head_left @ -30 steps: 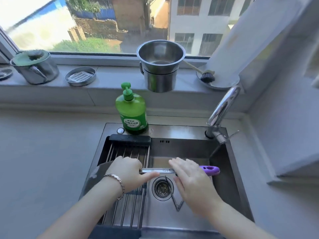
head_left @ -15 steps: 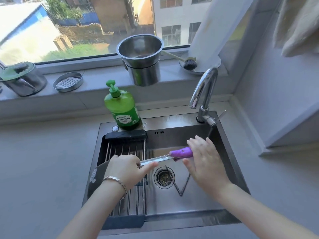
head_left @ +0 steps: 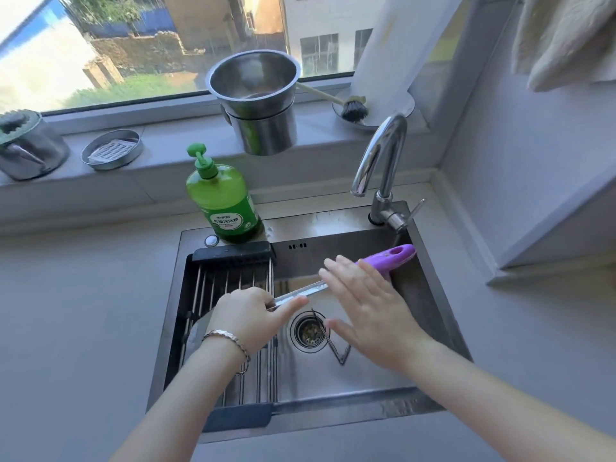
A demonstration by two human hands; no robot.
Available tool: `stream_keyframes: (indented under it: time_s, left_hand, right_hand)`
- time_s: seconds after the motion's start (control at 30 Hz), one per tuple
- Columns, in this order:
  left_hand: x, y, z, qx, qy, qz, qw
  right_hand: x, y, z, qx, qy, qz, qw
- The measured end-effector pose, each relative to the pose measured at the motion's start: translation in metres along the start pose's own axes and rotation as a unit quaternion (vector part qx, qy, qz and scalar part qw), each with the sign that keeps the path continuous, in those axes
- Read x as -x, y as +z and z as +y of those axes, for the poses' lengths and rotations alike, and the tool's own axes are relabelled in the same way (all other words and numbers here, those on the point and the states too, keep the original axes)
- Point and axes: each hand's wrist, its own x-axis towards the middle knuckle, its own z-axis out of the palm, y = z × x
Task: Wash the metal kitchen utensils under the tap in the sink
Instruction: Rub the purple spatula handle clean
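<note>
Over the steel sink [head_left: 430, 331], nearest the camera, the left hand [head_left: 246, 320] is closed on the metal end of the purple-handled utensil [head_left: 388, 258], while the right hand [head_left: 370, 311] lies open and flat across its shaft. Half a second ago those fingers were around the purple handle; they have since slid down the metal, which reads as rubbing it clean. Farther back, no stream is visible from the tap [head_left: 380, 161], so rinsing seems still ahead.
</note>
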Motion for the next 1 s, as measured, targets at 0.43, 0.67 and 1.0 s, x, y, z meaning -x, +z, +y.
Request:
stream_keyframes:
  time_s: [0.43, 0.67, 1.0]
  left_hand:
    - [0.005, 0.002, -0.005, -0.051, 0.019, 0.075, 0.996]
    - [0.015, 0.016, 0.009, -0.113, 0.133, 0.261, 0.949]
    - [0.021, 0.008, -0.013, -0.168, 0.137, 0.388, 0.896]
  right_hand:
    - [-0.006, -0.01, 0.017, -0.021, 0.098, -0.053, 0.994]
    - [-0.014, 0.009, -0.002, -0.07, 0.047, -0.103, 0.991]
    - [-0.001, -0.005, 0.014, -0.076, 0.206, -0.032, 0.975]
